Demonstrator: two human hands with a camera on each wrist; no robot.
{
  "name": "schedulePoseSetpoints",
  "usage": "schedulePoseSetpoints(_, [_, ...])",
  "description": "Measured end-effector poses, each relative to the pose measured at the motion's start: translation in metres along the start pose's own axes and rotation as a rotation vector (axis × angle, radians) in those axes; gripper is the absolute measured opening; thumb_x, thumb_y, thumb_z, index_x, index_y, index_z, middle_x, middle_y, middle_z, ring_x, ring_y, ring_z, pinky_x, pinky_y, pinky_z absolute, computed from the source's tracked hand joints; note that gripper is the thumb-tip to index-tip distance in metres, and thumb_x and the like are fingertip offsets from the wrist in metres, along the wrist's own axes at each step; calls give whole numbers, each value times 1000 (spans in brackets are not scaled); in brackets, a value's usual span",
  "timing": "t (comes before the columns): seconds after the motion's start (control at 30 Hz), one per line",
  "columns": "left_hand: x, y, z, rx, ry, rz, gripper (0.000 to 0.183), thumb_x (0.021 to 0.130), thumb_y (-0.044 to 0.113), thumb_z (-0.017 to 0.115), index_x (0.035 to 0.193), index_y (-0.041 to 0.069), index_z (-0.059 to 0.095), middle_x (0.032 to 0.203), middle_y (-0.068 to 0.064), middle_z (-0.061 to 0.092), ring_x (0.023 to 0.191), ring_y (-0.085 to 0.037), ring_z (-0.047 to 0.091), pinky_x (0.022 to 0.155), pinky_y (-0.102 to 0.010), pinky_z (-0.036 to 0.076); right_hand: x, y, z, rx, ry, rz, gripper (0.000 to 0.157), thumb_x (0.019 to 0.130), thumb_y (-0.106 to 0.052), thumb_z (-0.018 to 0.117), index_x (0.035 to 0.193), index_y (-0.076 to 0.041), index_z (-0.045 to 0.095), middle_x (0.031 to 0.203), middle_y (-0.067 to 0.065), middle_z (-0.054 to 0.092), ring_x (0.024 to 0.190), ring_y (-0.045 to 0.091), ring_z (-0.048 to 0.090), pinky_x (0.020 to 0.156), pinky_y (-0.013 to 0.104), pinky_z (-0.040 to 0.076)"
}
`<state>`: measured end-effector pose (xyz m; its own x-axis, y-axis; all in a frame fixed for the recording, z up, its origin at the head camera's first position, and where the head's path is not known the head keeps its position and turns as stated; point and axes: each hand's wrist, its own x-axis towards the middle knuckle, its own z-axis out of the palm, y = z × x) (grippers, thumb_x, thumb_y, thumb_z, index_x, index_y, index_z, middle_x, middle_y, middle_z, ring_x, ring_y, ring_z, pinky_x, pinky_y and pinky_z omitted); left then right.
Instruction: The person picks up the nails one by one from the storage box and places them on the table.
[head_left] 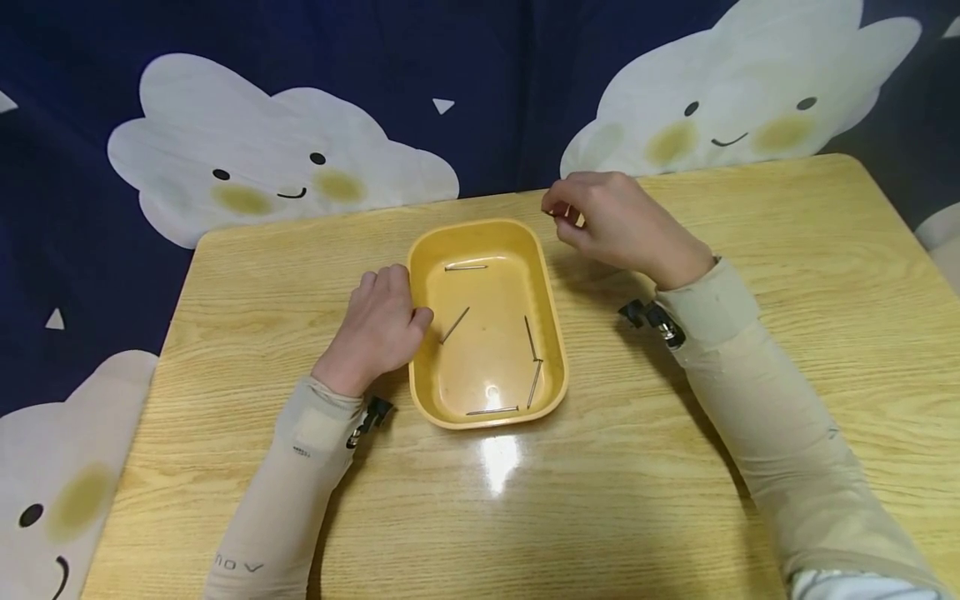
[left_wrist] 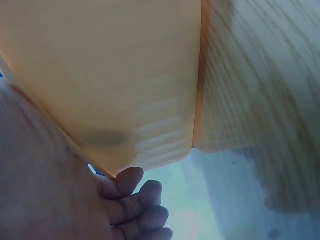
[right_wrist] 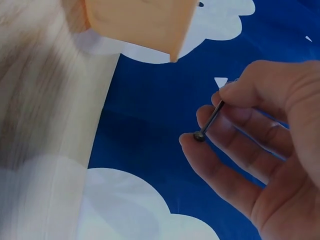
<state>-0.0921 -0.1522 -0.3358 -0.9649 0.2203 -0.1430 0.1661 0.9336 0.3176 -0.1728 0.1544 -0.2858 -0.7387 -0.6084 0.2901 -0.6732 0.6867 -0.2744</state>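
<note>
1. Nearest: two beige sleeves, the left sleeve (head_left: pixel 262 508) and the right sleeve (head_left: pixel 780 442), each with a small black device at the wrist: left device (head_left: pixel 367 421), right device (head_left: pixel 652 322). A pale cuff (head_left: pixel 855 586) shows below the right one.
2. Table (head_left: pixel 585 508): light wood grain, a bright glare spot just before the tray.
3. Tray (head_left: pixel 483 358): yellow, rounded corners, flat on the table between the hands. Five loose nails inside.
4. Near nail (head_left: pixel 492 411) lies along the near wall. Near-right nail (head_left: pixel 535 384) and mid-right nail (head_left: pixel 531 338) run along the right side, heads together (touching or merely close, cannot tell).
5. Left hand (head_left: pixel 378 321) holds the tray's left rim, thumb over the edge; the left wrist view shows the other fingers curled outside the wall.
6. Left nail (head_left: pixel 454 325) lies slantwise near that thumb; far nail (head_left: pixel 467 267) lies crosswise toward the far end.
7. Right hand (head_left: pixel 618 221) by the tray's far right corner, apart from it, pinching a sixth nail, the held nail (right_wrist: pixel 211 119), between thumb and fingers; its round head shows beside a fingertip.
8. Farthest: dark blue curtain (head_left: pixel 495 83) printed with smiling white clouds (head_left: pixel 262 150).
</note>
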Motion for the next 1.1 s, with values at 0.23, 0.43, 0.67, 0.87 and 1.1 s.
schedulePoseSetpoints(0.23, [1, 0, 0, -1, 3, 2, 31, 99, 27, 47, 110, -2, 43, 100, -17, 46, 97, -36, 39, 90, -46, 36, -1, 2, 3, -17, -29, 9, 16, 94, -4, 61, 104, 0, 72, 95, 14, 74, 83, 27, 68, 77, 42, 56])
schedulePoseSetpoints(0.43, [2, 0, -1, 0, 3, 5, 30, 98, 27, 46, 109, -2, 42, 100, -17, 45, 97, -36, 39, 90, -46, 36, 0, 5, 4, -28, -33, 15, 16, 94, -3, 61, 104, -1, 72, 94, 14, 73, 83, 26, 67, 78, 41, 55])
schedulePoseSetpoints(0.67, [1, 0, -1, -5, 0, 4, 30, 99, 26, 46, 109, -2, 42, 99, -17, 45, 96, -36, 39, 89, -46, 36, 1, 6, 6, -28, -42, 18, 16, 94, -4, 61, 104, -1, 73, 94, 14, 73, 82, 26, 66, 77, 41, 55])
schedulePoseSetpoints(0.87, [1, 0, -1, -6, 0, 9, 30, 98, 27, 46, 109, -2, 42, 100, -17, 45, 96, -36, 39, 88, -46, 36, 0, 7, 7, -26, -45, 23, 17, 93, -4, 61, 105, -1, 73, 95, 14, 73, 81, 27, 66, 77, 41, 55])
schedulePoseSetpoints(1.1, [1, 1, -1, -3, -5, 9, 31, 99, 27, 45, 110, -2, 42, 100, -16, 45, 97, -36, 39, 89, -46, 36, -1, 10, 8, -29, -53, 30, 18, 94, -4, 61, 106, 0, 73, 97, 15, 73, 81, 27, 66, 77, 41, 56])
